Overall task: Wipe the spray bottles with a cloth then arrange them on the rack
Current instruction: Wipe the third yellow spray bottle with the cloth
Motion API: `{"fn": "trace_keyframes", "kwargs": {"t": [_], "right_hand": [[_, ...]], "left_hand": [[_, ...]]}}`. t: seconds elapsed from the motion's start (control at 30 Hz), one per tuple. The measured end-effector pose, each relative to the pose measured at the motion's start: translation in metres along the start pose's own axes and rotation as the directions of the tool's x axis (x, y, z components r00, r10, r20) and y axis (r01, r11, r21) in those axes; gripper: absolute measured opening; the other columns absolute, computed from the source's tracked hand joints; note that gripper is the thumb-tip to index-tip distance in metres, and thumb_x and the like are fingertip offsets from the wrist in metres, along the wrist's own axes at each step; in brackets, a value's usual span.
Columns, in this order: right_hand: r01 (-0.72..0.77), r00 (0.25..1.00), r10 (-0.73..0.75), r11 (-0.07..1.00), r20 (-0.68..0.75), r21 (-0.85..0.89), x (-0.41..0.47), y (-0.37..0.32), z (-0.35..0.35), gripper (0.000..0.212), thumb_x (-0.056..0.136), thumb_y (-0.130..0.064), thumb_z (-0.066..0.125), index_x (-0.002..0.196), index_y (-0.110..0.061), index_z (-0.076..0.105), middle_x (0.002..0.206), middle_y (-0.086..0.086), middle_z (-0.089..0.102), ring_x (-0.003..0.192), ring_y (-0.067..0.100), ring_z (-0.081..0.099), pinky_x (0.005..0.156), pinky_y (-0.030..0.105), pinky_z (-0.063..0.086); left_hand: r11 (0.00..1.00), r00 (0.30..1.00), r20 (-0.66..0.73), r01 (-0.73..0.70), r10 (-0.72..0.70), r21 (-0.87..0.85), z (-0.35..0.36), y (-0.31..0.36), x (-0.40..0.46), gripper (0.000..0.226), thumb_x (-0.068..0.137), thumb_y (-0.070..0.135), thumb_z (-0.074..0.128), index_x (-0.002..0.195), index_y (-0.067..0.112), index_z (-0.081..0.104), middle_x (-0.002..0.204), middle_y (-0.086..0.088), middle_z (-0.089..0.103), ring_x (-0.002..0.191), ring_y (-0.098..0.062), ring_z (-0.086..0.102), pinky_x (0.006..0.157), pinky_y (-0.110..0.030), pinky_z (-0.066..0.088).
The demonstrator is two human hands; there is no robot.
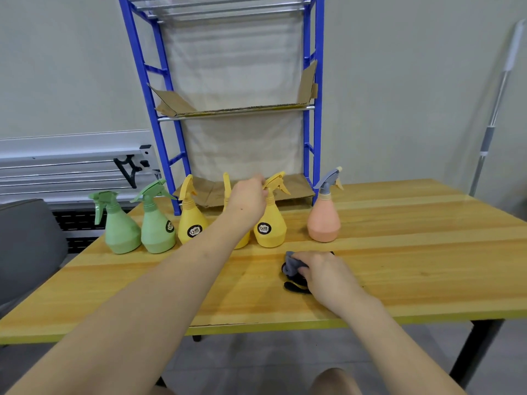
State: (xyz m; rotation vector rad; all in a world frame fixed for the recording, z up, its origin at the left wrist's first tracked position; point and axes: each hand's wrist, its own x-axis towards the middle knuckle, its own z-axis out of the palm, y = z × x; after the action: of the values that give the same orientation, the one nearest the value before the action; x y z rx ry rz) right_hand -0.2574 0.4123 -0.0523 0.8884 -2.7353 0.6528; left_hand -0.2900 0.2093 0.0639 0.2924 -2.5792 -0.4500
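Observation:
Several spray bottles stand in a row at the back of the wooden table [413, 266]: two green [122, 232] [158, 232], three yellow and a pink one [323, 220] with a grey trigger. My left hand [248, 199] reaches over the row, hiding most of the middle yellow bottle [226, 182]. Its fingers curl at the neck of the right yellow bottle [271, 229]. The left yellow bottle [192, 223] stands apart from the hand. On the table in front of the pink bottle, my right hand [325, 273] grips a bunched grey cloth [291, 265]. The blue rack [159, 109] stands behind the row.
Cardboard sheets [228, 109] line the rack's shelves. A black item [296, 286] lies under my right hand. White metal rails [71, 161] and a grey cushion [25, 246] are to the left. A mop handle [496, 109] leans on the wall to the right.

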Motion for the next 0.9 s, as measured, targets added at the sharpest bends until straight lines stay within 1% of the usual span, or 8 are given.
{"fn": "trace_keyframes", "kwargs": {"t": [0.1,0.23,0.4,0.47,0.57,0.67,0.77,0.9], "right_hand": [[0.002,0.999,0.004,0.992,-0.049,0.123,-0.007,0.001,0.003,0.022,0.098,-0.009,0.058,0.102,-0.029,0.066,0.106,-0.01,0.07,0.093,0.018,0.061,0.08,0.039,0.052],[-0.01,0.992,0.044,0.965,-0.121,0.263,-0.011,0.001,0.003,0.031,0.099,-0.007,0.056,0.117,-0.028,0.07,0.111,-0.01,0.072,0.101,0.015,0.063,0.088,0.038,0.054],[0.019,0.953,0.093,0.932,-0.288,0.362,-0.016,-0.001,-0.008,0.032,0.099,-0.002,0.058,0.114,-0.027,0.072,0.107,-0.014,0.073,0.096,0.011,0.064,0.083,0.02,0.05],[0.044,0.909,0.136,0.909,-0.395,0.414,-0.019,-0.006,-0.013,0.032,0.099,0.0,0.059,0.114,-0.024,0.073,0.102,-0.014,0.071,0.091,0.008,0.062,0.078,0.007,0.042],[0.101,0.835,0.202,0.858,-0.512,0.503,-0.02,-0.016,-0.024,0.033,0.101,0.0,0.058,0.121,-0.022,0.073,0.11,-0.012,0.072,0.099,0.006,0.062,0.082,0.003,0.041],[0.149,0.777,0.227,0.84,-0.587,0.523,-0.015,-0.025,-0.038,0.035,0.104,-0.004,0.056,0.133,-0.02,0.069,0.122,-0.006,0.071,0.114,0.01,0.062,0.096,0.017,0.046],[0.203,0.776,0.175,0.84,-0.606,0.503,-0.006,-0.033,-0.05,0.036,0.106,-0.008,0.053,0.138,-0.02,0.066,0.128,-0.006,0.07,0.124,0.011,0.061,0.108,0.033,0.048],[0.286,0.757,0.05,0.87,-0.651,0.4,0.002,-0.045,-0.058,0.039,0.104,-0.001,0.053,0.138,-0.015,0.066,0.131,-0.005,0.069,0.127,0.01,0.06,0.11,0.034,0.048]], "left_hand": [[0.995,1.0,-0.024,0.016,-0.019,-0.096,0.003,-0.004,-0.005,0.027,0.104,0.016,0.056,0.13,0.019,0.058,0.099,-0.009,0.07,0.086,-0.028,0.068,0.078,-0.046,0.06],[0.967,0.997,-0.054,0.036,-0.051,-0.252,0.001,-0.006,-0.017,0.019,0.103,0.014,0.055,0.118,0.022,0.063,0.101,0.0,0.072,0.092,-0.022,0.068,0.084,-0.039,0.059],[0.902,0.997,-0.047,0.039,-0.066,-0.43,-0.009,-0.014,-0.043,0.015,0.103,0.015,0.058,0.111,0.022,0.068,0.098,0.007,0.069,0.094,-0.013,0.069,0.092,-0.038,0.058],[0.861,0.996,-0.06,0.032,-0.072,-0.508,-0.012,-0.021,-0.057,0.014,0.101,0.015,0.059,0.106,0.025,0.068,0.097,0.007,0.07,0.089,-0.013,0.072,0.089,-0.042,0.061],[0.802,0.995,-0.07,0.011,-0.066,-0.597,-0.016,-0.029,-0.081,0.015,0.101,0.017,0.061,0.11,0.026,0.069,0.103,0.006,0.069,0.085,-0.011,0.074,0.085,-0.04,0.063],[0.76,0.995,-0.084,-0.02,-0.045,-0.649,-0.018,-0.033,-0.098,0.017,0.102,0.015,0.061,0.11,0.028,0.069,0.104,0.01,0.069,0.084,-0.008,0.074,0.084,-0.039,0.064],[0.746,0.995,-0.096,-0.037,-0.036,-0.664,-0.018,-0.037,-0.105,0.018,0.102,0.016,0.06,0.111,0.029,0.068,0.104,0.014,0.07,0.087,-0.008,0.074,0.085,-0.04,0.063],[0.762,0.992,-0.118,-0.045,-0.041,-0.646,-0.016,-0.036,-0.107,0.017,0.102,0.021,0.06,0.109,0.035,0.067,0.103,0.015,0.071,0.09,-0.009,0.073,0.085,-0.041,0.062]]}}
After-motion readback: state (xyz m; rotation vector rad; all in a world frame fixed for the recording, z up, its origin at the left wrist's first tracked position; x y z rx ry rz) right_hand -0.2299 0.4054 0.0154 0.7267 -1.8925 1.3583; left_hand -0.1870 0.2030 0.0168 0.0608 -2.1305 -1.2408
